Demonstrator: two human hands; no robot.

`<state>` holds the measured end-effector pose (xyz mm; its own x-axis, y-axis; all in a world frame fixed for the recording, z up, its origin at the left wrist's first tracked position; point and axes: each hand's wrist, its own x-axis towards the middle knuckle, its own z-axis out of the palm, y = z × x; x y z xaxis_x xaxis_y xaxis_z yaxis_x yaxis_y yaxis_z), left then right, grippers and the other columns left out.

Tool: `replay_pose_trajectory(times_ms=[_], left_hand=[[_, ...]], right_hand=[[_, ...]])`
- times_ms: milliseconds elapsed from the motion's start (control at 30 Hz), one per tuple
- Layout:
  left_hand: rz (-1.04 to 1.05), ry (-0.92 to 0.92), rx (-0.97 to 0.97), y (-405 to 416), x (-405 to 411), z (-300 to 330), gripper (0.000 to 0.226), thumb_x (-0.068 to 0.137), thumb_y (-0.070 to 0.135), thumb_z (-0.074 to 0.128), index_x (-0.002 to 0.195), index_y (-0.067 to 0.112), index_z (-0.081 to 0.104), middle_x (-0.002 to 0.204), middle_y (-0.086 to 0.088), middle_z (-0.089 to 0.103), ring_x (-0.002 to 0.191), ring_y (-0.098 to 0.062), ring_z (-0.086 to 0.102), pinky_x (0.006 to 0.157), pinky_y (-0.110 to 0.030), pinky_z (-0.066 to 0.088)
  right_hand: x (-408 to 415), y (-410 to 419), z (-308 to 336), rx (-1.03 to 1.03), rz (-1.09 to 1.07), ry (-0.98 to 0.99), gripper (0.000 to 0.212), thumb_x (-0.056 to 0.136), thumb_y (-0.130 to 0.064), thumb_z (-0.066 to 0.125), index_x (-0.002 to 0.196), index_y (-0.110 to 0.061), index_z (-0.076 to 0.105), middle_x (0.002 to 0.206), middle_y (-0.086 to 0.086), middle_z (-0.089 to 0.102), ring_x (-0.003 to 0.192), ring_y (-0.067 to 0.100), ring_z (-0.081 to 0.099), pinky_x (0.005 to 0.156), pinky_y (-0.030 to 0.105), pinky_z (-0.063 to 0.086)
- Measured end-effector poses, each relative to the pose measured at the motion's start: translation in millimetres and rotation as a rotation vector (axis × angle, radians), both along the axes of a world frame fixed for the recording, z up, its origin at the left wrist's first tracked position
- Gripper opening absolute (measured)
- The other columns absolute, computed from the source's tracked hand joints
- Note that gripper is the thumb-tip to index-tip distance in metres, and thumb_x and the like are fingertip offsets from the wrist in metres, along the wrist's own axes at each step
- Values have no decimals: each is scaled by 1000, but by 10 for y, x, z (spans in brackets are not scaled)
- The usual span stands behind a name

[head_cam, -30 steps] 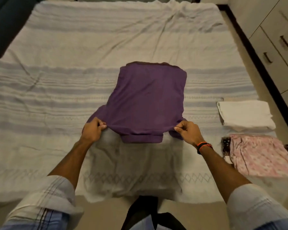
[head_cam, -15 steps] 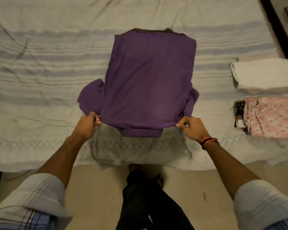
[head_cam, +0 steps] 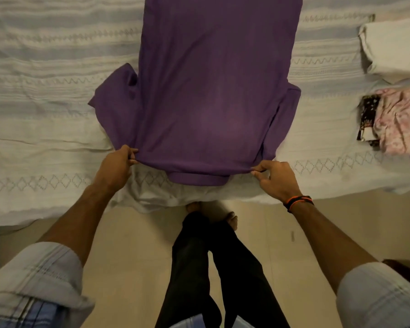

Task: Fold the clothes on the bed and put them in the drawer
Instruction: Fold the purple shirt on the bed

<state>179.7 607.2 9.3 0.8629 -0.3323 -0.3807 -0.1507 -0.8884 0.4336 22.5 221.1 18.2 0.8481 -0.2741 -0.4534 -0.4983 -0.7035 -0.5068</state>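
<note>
A purple shirt [head_cam: 211,91] lies on the bed [head_cam: 45,138], its near edge at the bed's front. Both sleeves stick out to the sides. My left hand [head_cam: 115,169] pinches the shirt's near left corner. My right hand [head_cam: 276,179] pinches the near right corner. The near edge is lifted slightly off the sheet, and a purple strip shows below it. The far end of the shirt runs out of the top of the view. No drawer is in view.
A folded white cloth [head_cam: 395,46] sits at the bed's right side. A folded pink floral garment [head_cam: 402,119] lies in front of it, over a dark patterned piece [head_cam: 367,119]. My legs [head_cam: 211,268] and the beige floor [head_cam: 133,256] fill the lower view.
The camera has tilted down and come closer, so the shirt fills more of the view. The shirt's near edge has been drawn toward the bed's front edge. Both hands keep their pinch.
</note>
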Motion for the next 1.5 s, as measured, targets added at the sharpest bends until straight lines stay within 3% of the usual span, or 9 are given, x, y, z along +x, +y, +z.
replay_pose_trajectory(times_ms=[200, 333, 467, 567, 667, 733, 900, 1133, 1500], left_hand=[[-57, 82, 139, 37, -76, -275, 11, 91, -2, 54, 102, 0, 55, 126, -21, 63, 110, -41, 60, 88, -45, 46], [-138, 177, 332, -115, -84, -321, 44, 94, 2, 50, 138, -2, 44, 128, -29, 56, 113, -46, 55, 94, -49, 42], [-148, 104, 531, -455, -145, -152, 29, 88, 7, 55, 117, 4, 57, 117, -21, 62, 108, -42, 59, 84, -46, 49], [-157, -9, 391, -722, -264, -158, 27, 92, 20, 57, 115, 6, 55, 119, -19, 60, 105, -42, 57, 79, -47, 48], [-243, 38, 214, -959, -403, -336, 58, 96, 34, 56, 147, 16, 35, 154, -16, 33, 129, -39, 40, 102, -49, 42], [-320, 149, 238, -1052, -501, -465, 79, 96, 43, 54, 157, 20, 10, 163, -13, 5, 146, -40, 15, 117, -53, 24], [-227, 353, 311, -887, -597, -660, 90, 94, 57, 47, 155, 24, -11, 162, -3, -21, 148, -41, -11, 113, -67, 10], [-190, 474, 317, -876, -445, -481, 84, 95, 60, 42, 157, 23, -1, 164, -7, -10, 148, -42, -2, 115, -64, 14], [-145, 380, 67, -1325, -465, 383, 70, 94, 48, 56, 146, 4, 36, 149, -18, 40, 137, -33, 38, 113, -39, 31]], right_hand=[[-131, 290, -351, -106, 59, 119, 13, 90, -17, 63, 99, -13, 72, 99, 8, 73, 92, 32, 65, 79, 41, 54], [-135, 433, -420, -174, 127, 271, 26, 86, -10, 56, 108, -14, 69, 104, 18, 65, 95, 39, 61, 80, 41, 53], [-93, 609, -336, -252, 86, 310, 29, 81, -8, 56, 107, -12, 68, 102, 17, 63, 93, 35, 59, 70, 33, 45], [-18, 772, -309, -275, 136, 168, 30, 83, -9, 54, 111, -9, 65, 108, 11, 67, 101, 31, 56, 72, 37, 49], [55, 929, -369, -162, 247, 87, 51, 92, -16, 55, 142, -9, 47, 148, 15, 45, 127, 35, 47, 101, 46, 46], [84, 1012, -435, -136, 342, 192, 65, 99, -29, 51, 156, -13, 23, 162, 16, 19, 143, 37, 29, 113, 49, 35], [3, 1013, -571, -112, 242, 488, 83, 101, -55, 37, 157, -10, -5, 165, 17, -6, 149, 44, 6, 121, 52, 17], [34, 948, -423, -23, 134, 505, 83, 100, -55, 39, 157, -6, 4, 165, 17, 2, 150, 39, 11, 121, 50, 19], [103, 803, 477, 87, 66, 200, 74, 95, -36, 62, 151, -2, 29, 154, 16, 38, 142, 31, 36, 115, 37, 30]])
